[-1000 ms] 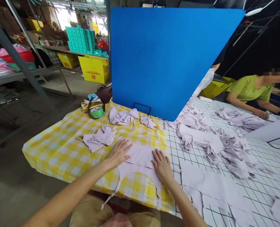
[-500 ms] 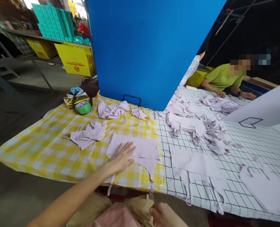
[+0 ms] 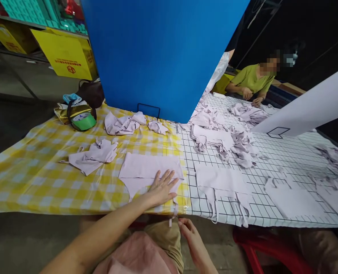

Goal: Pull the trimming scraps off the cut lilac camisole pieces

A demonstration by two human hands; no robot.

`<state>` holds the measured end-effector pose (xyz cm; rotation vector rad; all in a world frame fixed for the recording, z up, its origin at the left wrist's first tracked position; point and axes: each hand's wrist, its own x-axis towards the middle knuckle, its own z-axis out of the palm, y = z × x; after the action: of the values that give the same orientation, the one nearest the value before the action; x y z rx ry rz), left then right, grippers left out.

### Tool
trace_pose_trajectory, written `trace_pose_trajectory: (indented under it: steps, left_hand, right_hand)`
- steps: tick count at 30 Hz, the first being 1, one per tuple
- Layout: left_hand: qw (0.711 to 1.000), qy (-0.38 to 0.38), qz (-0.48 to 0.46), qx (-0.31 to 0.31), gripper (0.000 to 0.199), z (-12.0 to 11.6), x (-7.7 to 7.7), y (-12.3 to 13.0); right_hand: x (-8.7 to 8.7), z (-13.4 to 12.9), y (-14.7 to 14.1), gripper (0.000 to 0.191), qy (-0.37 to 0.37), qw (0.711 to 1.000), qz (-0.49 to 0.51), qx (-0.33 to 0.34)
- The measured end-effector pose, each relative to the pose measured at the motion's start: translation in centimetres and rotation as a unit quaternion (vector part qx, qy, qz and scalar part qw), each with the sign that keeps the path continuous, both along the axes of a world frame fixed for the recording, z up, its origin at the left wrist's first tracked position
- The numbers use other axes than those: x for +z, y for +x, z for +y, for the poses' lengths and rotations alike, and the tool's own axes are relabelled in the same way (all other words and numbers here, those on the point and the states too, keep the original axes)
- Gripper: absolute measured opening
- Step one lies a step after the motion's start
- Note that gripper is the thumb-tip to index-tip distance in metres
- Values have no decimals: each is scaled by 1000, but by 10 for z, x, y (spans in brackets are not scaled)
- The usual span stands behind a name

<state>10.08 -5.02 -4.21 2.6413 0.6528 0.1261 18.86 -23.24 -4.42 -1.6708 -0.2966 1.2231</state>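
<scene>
A pale lilac garment lies flat on the yellow checked cloth, its straps toward me. My left hand rests palm down on its lower right part, fingers spread. One strap hangs over the table's front edge. Just right of the strap's end is my right hand, below the edge, with thumb and forefinger pinched together; what they hold is too small to make out. A crumpled lilac piece lies to the left. Another flat lilac garment is on the white grid cloth to the right.
A tall blue panel stands behind the garment, a white panel at the right. Green tape and a dark bag are back left. A person in a green shirt sits across, beyond lilac piles. A red stool is below.
My left hand has slid right across the garment. My right hand has risen toward the strap's end, its fingertips now clearer. The view has shifted right, and the person's hands across have come closer together.
</scene>
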Motion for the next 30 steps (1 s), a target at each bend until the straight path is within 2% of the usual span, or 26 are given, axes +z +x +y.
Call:
trace_pose_trajectory:
  steps: [2,4,6,8,9,10,11,13,14,16,18,20,24,26,30]
  left_hand:
    - [1000,-6,2,-3,59,0,0,0]
    - [1000,-15,2,-4,63,1,1,0]
    - [1000,-24,3,-4,68,1,0,1]
    - [1000,-30,2,-3,72,1,-2,2]
    - [1000,-31,1,-3,73,1,-3,3]
    - [1000,-31,1,-2,74,2,-4,4]
    - [1000,-31,2,1,74,2,-4,4]
    - [999,-33,7,4,74,2,-4,5]
    - [999,-35,9,6,74,2,-3,6]
    - [999,-40,14,5,74,2,0,6]
    - [999,-43,15,2,74,2,1,5]
    - [999,-43,15,0,75,2,0,6]
    - [999,-34,7,2,76,1,-4,6]
    - [999,-36,6,1,76,1,-3,5]
    - [999,-40,3,1,76,2,2,4]
  right_hand:
    - [-11,8,-8,40,7,1000,16,-16]
    - [-17,16,-17,42,29,999,21,13]
    - [-16,18,-20,40,35,997,0,64]
    - [-5,13,-14,44,20,990,-89,108]
    - [4,8,-8,46,14,977,-173,121]
    - [15,2,-1,46,11,952,-278,131]
    - [26,-2,6,45,13,910,-392,136]
    - [50,-8,20,37,42,797,-583,152]
    - [60,-9,25,33,61,741,-646,173]
    - [77,-6,31,31,93,655,-713,234]
    - [88,-2,32,32,110,612,-729,287]
    - [94,2,29,32,114,605,-723,314]
    - [103,1,29,31,130,651,-667,338]
    - [109,2,33,33,145,658,-655,342]
    - [123,10,45,36,147,601,-701,354]
